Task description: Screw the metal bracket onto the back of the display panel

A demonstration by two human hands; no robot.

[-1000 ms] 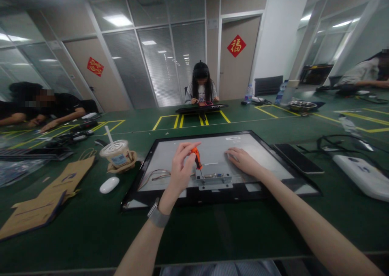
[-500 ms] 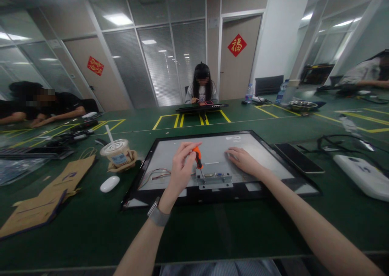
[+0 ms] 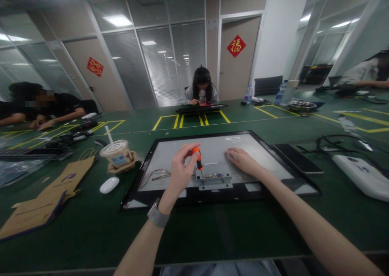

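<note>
My left hand [image 3: 182,164] is closed around the orange-and-black handle of a screwdriver [image 3: 198,158]. The tool stands nearly upright, its tip down at the left end of a metal bracket [image 3: 214,180] with video ports. That bracket sits near the front edge of a flat display panel [image 3: 170,152], lying back side up with a black frame. My right hand [image 3: 243,161] rests flat on the grey back of the panel, fingers stretched out and holding nothing. Thin wires [image 3: 158,173] run across the panel to the left of the bracket.
Left of the panel stand an iced drink cup [image 3: 117,152] in a cardboard holder, a white mouse-shaped case [image 3: 110,185] and brown paper bags [image 3: 45,199]. To the right lie a black phone [image 3: 299,158], a white device [image 3: 363,175] and cables. Other people sit around the green table [image 3: 194,235].
The fingers of my left hand have curled more around the screwdriver's handle, the index finger now bent over its top. My right hand has stayed in place.
</note>
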